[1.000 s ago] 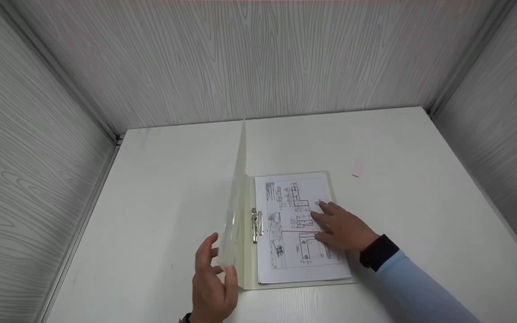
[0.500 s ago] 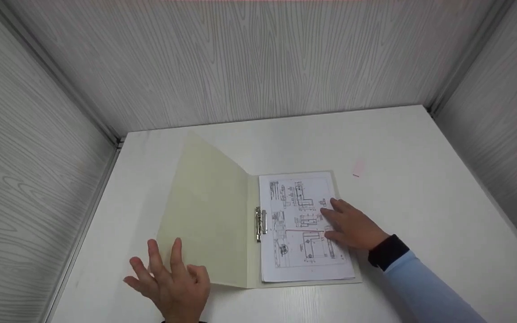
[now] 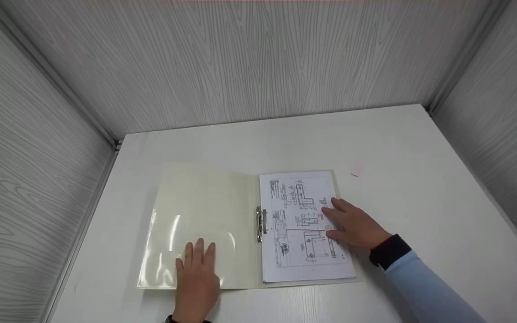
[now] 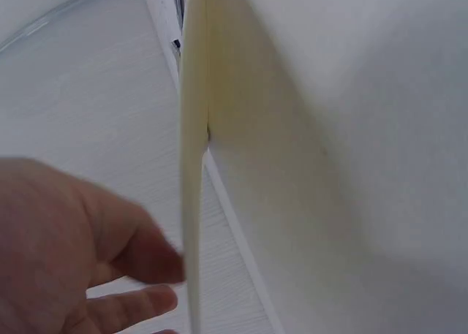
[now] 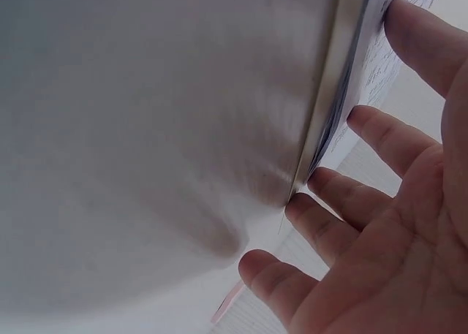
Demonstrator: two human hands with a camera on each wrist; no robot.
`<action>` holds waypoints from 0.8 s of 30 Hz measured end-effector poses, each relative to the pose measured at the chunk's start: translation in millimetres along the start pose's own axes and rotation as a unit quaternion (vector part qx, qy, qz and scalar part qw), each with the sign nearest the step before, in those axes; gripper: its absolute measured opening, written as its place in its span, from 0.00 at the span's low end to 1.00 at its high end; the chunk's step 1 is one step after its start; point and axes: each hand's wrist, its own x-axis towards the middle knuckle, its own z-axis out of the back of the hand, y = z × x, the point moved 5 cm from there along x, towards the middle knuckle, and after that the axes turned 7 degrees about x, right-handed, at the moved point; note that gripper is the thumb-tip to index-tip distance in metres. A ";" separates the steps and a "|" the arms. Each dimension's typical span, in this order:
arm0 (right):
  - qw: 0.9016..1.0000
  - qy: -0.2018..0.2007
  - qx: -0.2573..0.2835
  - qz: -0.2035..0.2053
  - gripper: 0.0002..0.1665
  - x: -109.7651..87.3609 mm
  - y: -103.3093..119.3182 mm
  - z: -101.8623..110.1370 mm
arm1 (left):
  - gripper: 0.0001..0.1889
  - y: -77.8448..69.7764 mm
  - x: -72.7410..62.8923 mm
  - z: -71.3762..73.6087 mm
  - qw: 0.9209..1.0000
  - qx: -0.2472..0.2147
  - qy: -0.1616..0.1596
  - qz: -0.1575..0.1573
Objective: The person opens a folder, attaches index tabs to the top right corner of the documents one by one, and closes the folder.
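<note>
A pale cream file folder [image 3: 204,188] lies spread on the table in the head view, its left cover nearly flat. My left hand [image 3: 196,278] rests on that cover's lower part with straight fingers. In the left wrist view the cover [image 4: 192,144] shows edge-on beside the left hand [image 4: 58,239]. A stack of papers [image 3: 287,269] with printed technical drawings lies on the right side, next to a metal clip [image 3: 259,224] at the spine. My right hand [image 3: 352,224] touches the papers' right edge with spread fingers. Up close, the right hand's fingertips [image 5: 298,201] reach the folder's edge.
A small pink slip [image 3: 357,168] with a red edge lies on the white table [image 3: 411,188], right of the folder. A thin red line [image 3: 303,230] crosses the top sheet. Grey wood-grain panels [image 3: 258,63] enclose the table at the back and sides.
The left cover has swung over from upright to nearly flat on the left. My left hand let go of its edge, moved left, then came down onto it. The right hand shifted slightly right.
</note>
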 end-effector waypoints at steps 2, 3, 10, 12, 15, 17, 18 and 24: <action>1.000 0.002 -0.004 0.002 0.43 0.4 0.4 0.4 | 0.32 -4.6 -0.2 -7.7 0.998 0.003 0.061 0.001; 1.000 0.001 -0.005 0.003 0.43 0.6 0.6 0.6 | 0.34 -6.8 -0.1 -10.9 0.996 0.003 0.088 0.004; 1.000 0.003 -0.012 0.004 0.43 1.0 0.4 1.3 | 0.47 -10.8 2.8 -24.5 0.982 -0.019 0.187 0.029; 1.000 0.002 -0.015 0.003 0.44 0.9 0.2 2.0 | 0.47 -10.8 4.0 -26.6 0.982 -0.020 0.187 0.031; 1.000 0.001 -0.021 -0.001 0.43 0.0 0.1 3.6 | 0.47 -11.2 5.8 -26.9 0.983 -0.014 0.181 0.028; 1.000 0.000 -0.027 -0.001 0.43 0.0 -0.2 3.9 | 0.47 -11.1 6.5 -26.8 0.984 -0.005 0.175 0.021; 1.000 0.000 -0.030 0.000 0.43 0.1 -0.4 3.8 | 0.47 -11.0 6.6 -26.5 0.985 -0.001 0.172 0.017; 1.000 0.001 -0.022 0.006 0.43 1.7 -1.0 3.7 | 0.47 -11.7 6.0 -20.7 0.992 -0.019 0.124 -0.019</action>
